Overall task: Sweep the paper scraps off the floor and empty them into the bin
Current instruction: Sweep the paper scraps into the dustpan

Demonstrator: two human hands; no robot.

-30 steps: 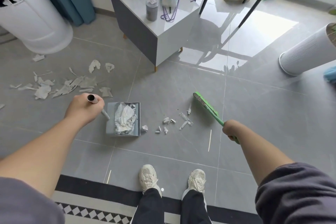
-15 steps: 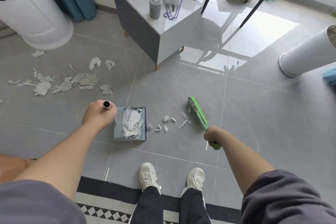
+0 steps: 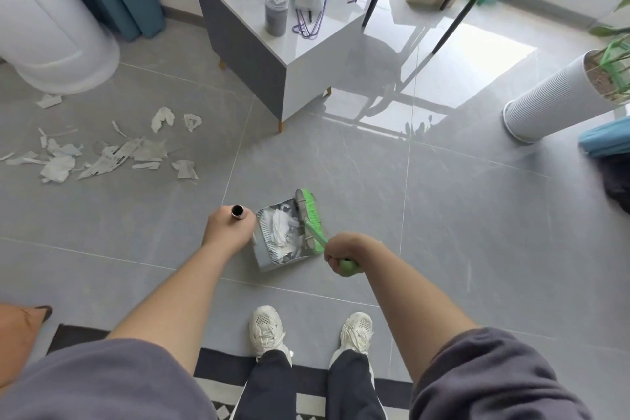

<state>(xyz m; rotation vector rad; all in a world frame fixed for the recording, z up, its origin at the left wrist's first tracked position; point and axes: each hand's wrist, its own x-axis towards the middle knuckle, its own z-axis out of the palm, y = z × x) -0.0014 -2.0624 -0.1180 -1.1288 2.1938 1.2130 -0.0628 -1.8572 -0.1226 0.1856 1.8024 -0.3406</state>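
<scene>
My left hand [image 3: 227,227] grips the top of the grey dustpan's handle [image 3: 236,211]. The dustpan [image 3: 264,256] rests on the floor in front of my feet, with white paper scraps [image 3: 282,232] inside it. My right hand [image 3: 341,251] is closed around the green handle of the broom [image 3: 309,213], whose green bristle head lies against the pan's open right edge. A large scatter of torn paper scraps [image 3: 112,155] stays on the floor to the left. No bin is in view.
A grey-and-white cabinet [image 3: 272,44] with bottles and hangers stands behind. A white round appliance [image 3: 58,44] is at the far left, a ribbed white planter [image 3: 552,95] at the right. Black chair legs [image 3: 460,10] stand at the back. A patterned rug [image 3: 218,368] lies under my feet.
The broom swept left across the small scraps and its head now meets the dustpan's mouth; those scraps are gone from the floor. My left hand and the pan shifted slightly right.
</scene>
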